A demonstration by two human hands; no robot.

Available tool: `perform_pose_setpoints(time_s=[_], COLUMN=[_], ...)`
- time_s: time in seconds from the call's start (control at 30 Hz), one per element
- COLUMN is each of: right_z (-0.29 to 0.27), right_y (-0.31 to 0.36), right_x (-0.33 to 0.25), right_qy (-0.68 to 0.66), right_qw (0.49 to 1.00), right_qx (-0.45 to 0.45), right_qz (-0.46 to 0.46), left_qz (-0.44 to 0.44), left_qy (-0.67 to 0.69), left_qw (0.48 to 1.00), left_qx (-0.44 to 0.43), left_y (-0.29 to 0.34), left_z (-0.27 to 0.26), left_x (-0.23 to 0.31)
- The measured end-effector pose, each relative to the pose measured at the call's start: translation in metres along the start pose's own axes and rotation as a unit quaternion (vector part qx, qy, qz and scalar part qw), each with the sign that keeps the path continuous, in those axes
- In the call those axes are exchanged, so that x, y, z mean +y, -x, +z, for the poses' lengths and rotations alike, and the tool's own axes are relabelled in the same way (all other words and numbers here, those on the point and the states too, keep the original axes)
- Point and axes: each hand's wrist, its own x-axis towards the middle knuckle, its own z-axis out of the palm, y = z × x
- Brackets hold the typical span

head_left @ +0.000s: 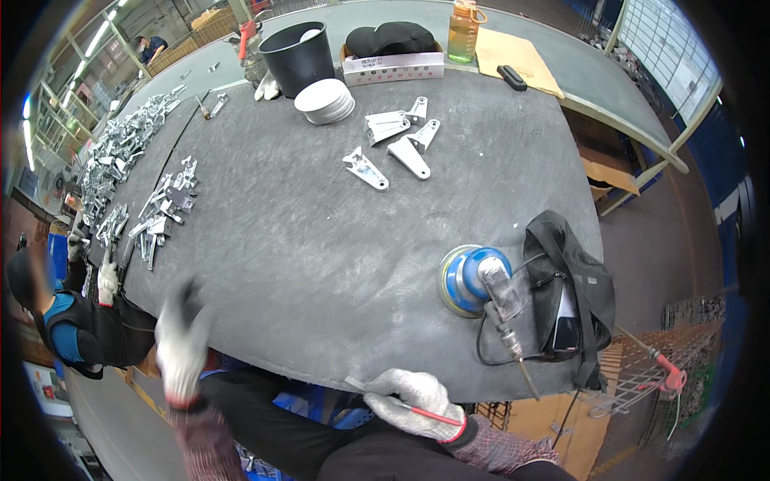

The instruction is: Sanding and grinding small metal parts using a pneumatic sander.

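Observation:
My right hand (413, 401), in a white knitted glove, is closed around a slim tool with a red handle (437, 415) at the table's near edge. A flat grey tip pokes out past the fingers; its exact kind does not show. My left hand (181, 345), also gloved, is over the near left edge, its fingers smeared by motion. Beyond it lies a small heap of shiny metal brackets (170, 200). Several more silver brackets (409, 152) rest apart at the far middle. A blue disc sander (473, 276) stands right of centre on the grey table (305, 264).
A big pile of metal parts (116, 152) covers the far left, near a co-worker (68, 321) with gloved hands. At the back stand a black bucket (297, 60), white discs (324, 103), a box with a black cap (393, 68) and an orange-green bottle (463, 34). A black bag (569, 280) lies right.

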Motion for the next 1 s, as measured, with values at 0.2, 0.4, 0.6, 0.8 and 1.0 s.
perform_pose_setpoints(time_s=[0.2,0.4,0.6,0.8,1.0], right_z=[0.0,0.006,0.011,0.012,0.01], right_y=[0.001,0.019,0.019,0.016,0.013], right_x=[-0.002,0.015,0.023,0.029,0.014], right_qy=[-0.052,0.008,-0.038,-0.084,-0.097], right_qw=[0.998,0.998,0.996,0.989,0.978], right_qx=[-0.018,0.054,0.036,0.032,0.06], right_qz=[0.034,0.033,0.068,0.118,0.174], left_qz=[0.191,0.122,0.161,0.3,0.339], left_qy=[-0.067,-0.137,-0.095,-0.114,-0.043], left_qw=[0.974,0.953,0.967,0.934,0.932], left_qx=[-0.102,-0.243,-0.173,-0.156,-0.119], left_y=[-0.196,-0.248,-0.209,-0.102,-0.029], left_z=[0.193,0.3,0.197,0.1,0.1], left_x=[0.178,0.228,0.183,0.049,-0.019])
